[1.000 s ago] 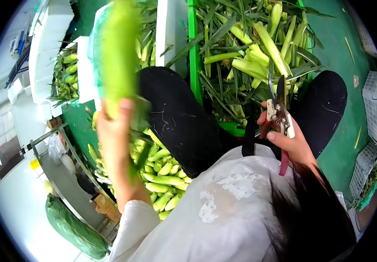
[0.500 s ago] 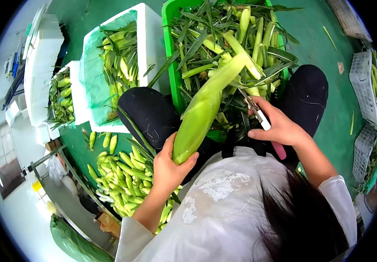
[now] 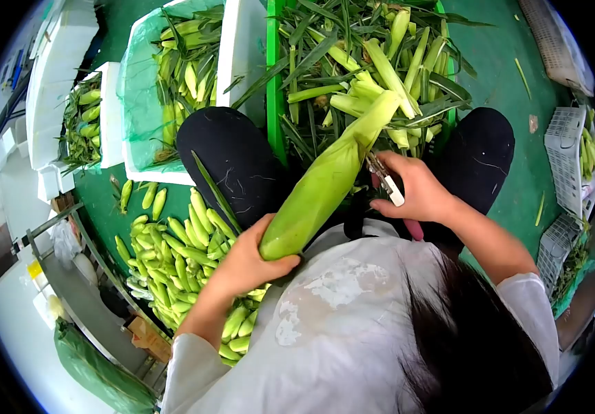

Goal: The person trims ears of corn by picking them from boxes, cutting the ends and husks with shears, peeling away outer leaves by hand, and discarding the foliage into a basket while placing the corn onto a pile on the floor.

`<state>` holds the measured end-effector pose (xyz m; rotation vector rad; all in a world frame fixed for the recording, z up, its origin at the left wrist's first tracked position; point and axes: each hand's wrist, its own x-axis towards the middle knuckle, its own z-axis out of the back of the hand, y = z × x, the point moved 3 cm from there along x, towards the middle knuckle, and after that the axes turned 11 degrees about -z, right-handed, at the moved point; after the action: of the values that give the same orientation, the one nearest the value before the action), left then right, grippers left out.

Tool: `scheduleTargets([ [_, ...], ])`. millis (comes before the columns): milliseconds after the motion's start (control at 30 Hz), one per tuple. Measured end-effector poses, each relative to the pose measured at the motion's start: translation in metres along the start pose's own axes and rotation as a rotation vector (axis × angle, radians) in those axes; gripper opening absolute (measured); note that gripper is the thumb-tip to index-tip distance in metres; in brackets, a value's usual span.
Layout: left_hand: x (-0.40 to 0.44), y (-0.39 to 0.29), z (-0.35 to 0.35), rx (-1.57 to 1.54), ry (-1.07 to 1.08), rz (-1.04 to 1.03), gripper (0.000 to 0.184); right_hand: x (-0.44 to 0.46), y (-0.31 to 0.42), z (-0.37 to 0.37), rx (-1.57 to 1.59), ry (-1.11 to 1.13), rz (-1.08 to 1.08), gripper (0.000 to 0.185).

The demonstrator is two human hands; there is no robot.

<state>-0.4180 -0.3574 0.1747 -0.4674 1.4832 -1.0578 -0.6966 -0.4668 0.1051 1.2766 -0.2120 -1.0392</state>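
Observation:
My left hand (image 3: 246, 262) is closed around the lower end of a green ear of corn (image 3: 315, 190), still in its husk. The ear slants up to the right, its pale stalk end over the crate. In my right hand (image 3: 418, 190) is a pair of pruning shears (image 3: 393, 191) with a white part and a pinkish-red handle. Their blades point up and left, close beside the ear near its stalk end; whether they touch it I cannot tell. Below them stands a green crate (image 3: 274, 83) full of cut stalks and leaves (image 3: 380, 62).
Left of my legs lies a heap of husked-over corn ears (image 3: 173, 262) on the green floor. White foam boxes (image 3: 239, 52) holding more corn stand at upper left. Plastic baskets (image 3: 563, 152) line the right side. A metal rack (image 3: 80, 269) is at far left.
The ear has shifted slightly down and left at its lower end. My right hand has moved left, bringing the shears' blades nearer to the ear. The camera view has shifted a little.

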Motion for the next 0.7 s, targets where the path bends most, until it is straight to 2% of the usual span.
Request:
scheduleTargets([
  [67,0.004,0.014,0.015,-0.220,0.111,0.074,0.069,-0.012,-0.008,-0.001,0.274,0.225,-0.208,0.054],
  [100,0.008,0.020,0.024,-0.344,0.200,0.173,0.080,-0.017,-0.011,0.000,0.409,0.340,-0.305,0.050],
  [133,0.005,0.033,0.030,-0.486,0.209,0.251,0.085,-0.024,-0.009,0.000,0.784,0.478,-0.394,0.040],
  [167,0.003,0.048,0.032,-0.628,0.215,0.326,0.091,-0.031,-0.003,-0.003,0.988,0.540,-0.315,0.048],
  [233,0.005,0.061,0.014,-0.732,0.221,0.270,0.101,-0.041,0.018,-0.011,1.278,0.524,-0.332,0.060],
  [267,0.017,0.025,-0.004,-0.662,0.192,0.132,0.102,-0.037,0.024,-0.015,1.356,0.441,-0.306,0.065],
  [300,0.027,0.008,-0.014,-0.466,0.068,-0.030,0.102,-0.030,0.030,-0.019,1.422,0.316,-0.287,0.061],
  [367,0.042,-0.001,-0.021,-0.125,-0.127,-0.492,0.102,-0.008,0.026,-0.027,1.685,0.128,-0.424,0.056],
  [400,0.043,-0.015,-0.020,-0.100,-0.192,-0.511,0.102,0.002,0.012,-0.035,2.086,0.234,-0.584,0.050],
  [433,0.042,-0.029,-0.018,-0.069,-0.247,-0.528,0.102,0.006,0.003,-0.041,1.739,0.257,-0.589,0.042],
  [467,0.048,-0.030,-0.019,0.015,-0.278,-0.544,0.095,0.008,0.000,-0.047,1.645,0.154,-0.535,0.040],
  [500,0.048,-0.036,-0.019,0.030,-0.212,-0.292,0.080,0.010,-0.001,-0.052,1.544,0.053,-0.484,0.037],
  [533,0.052,-0.035,-0.013,0.196,-0.289,-0.453,0.074,0.014,-0.018,-0.041,1.366,-0.079,-0.369,0.032],
  [567,0.053,-0.033,-0.009,0.363,-0.368,-0.608,0.069,0.026,-0.030,-0.028,1.406,-0.251,-0.255,0.029],
  [633,0.044,-0.043,-0.002,0.653,-0.455,-0.623,0.069,0.032,-0.041,-0.002,1.626,-0.313,-0.253,0.036],
  [667,0.040,-0.049,-0.001,0.797,-0.493,-0.629,0.069,0.019,-0.027,0.001,1.716,-0.061,-0.234,0.032],
  [700,0.036,-0.053,-0.001,0.828,-0.515,-0.618,0.071,0.004,-0.064,-0.018,1.897,0.326,-0.439,0.032],
])
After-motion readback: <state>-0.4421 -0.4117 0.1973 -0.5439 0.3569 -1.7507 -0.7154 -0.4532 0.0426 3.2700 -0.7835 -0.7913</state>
